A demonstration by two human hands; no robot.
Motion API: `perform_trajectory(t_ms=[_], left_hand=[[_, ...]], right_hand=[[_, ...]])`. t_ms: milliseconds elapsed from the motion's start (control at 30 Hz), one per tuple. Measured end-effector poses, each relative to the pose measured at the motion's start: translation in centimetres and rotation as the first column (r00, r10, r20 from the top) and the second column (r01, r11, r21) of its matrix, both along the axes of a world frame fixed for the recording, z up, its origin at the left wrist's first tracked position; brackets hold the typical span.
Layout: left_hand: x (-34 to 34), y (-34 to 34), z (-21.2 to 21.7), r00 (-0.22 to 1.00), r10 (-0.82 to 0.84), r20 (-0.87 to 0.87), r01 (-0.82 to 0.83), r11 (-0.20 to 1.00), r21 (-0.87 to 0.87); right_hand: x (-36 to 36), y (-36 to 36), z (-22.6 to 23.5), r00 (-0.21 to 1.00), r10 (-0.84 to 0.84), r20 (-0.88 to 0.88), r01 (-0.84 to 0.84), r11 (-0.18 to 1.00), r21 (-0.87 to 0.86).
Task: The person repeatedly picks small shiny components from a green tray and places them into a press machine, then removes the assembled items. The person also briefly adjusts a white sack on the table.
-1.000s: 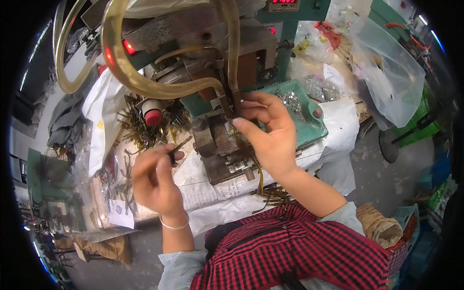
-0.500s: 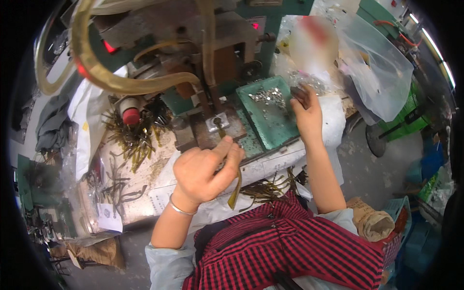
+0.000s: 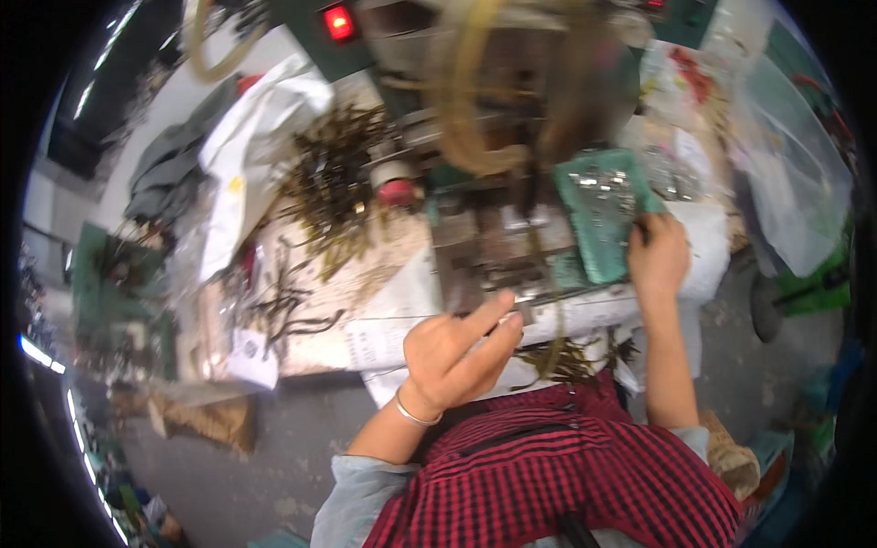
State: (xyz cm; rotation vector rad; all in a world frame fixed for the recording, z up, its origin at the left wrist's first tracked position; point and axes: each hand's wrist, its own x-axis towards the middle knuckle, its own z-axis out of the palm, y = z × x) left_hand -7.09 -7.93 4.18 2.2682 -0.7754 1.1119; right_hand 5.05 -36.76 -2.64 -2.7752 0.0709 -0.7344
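My left hand (image 3: 464, 358), with a bangle at its wrist, is in front of the press's metal bed (image 3: 461, 247). Its fingers point forward with a gap between them, and I see nothing held there. An olive strip (image 3: 559, 333) hangs from the press bed just right of those fingertips. At the right rim of a green tray (image 3: 598, 251) holding small shiny metal pieces (image 3: 607, 190) is my right hand (image 3: 661, 258). Its fingers are bent together over the rim; a dark spot shows at the tips, too blurred to name. Motion smears the press middle.
A heap of olive strips (image 3: 338, 173) lies left of the press beside a red-topped knob (image 3: 397, 190). More strips (image 3: 566, 361) are at the bench's front edge by my apron. Thick yellowish hoses (image 3: 457, 100) loop before the press. A clear plastic bag (image 3: 786, 183) hangs at right.
The view has swung left, so the bench appears shifted right. My left hand has come away from the strip and die. My right fingers have bent inward at the tray's rim.
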Motion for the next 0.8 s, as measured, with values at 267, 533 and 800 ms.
perform_trajectory(t_ms=[267, 533, 800], left_hand=[[4.7, 12.2, 2.0, 0.855, 0.517, 0.038, -0.519, 0.852, 0.073], [12.1, 22.5, -10.2, 0.714, 0.700, -0.022, -0.599, 0.627, 0.499], [9.4, 13.6, -5.3, 0.826, 0.499, -0.262, -0.505, 0.862, 0.050]], right_hand=[[0.2, -0.1, 0.2, 0.977, 0.188, 0.097, -0.200, 0.666, 0.718], [-2.0, 0.2, 1.1, 0.989, 0.117, 0.090, -0.147, 0.749, 0.646], [-4.9, 1.3, 5.0, 0.956, 0.228, 0.183, -0.292, 0.727, 0.621]])
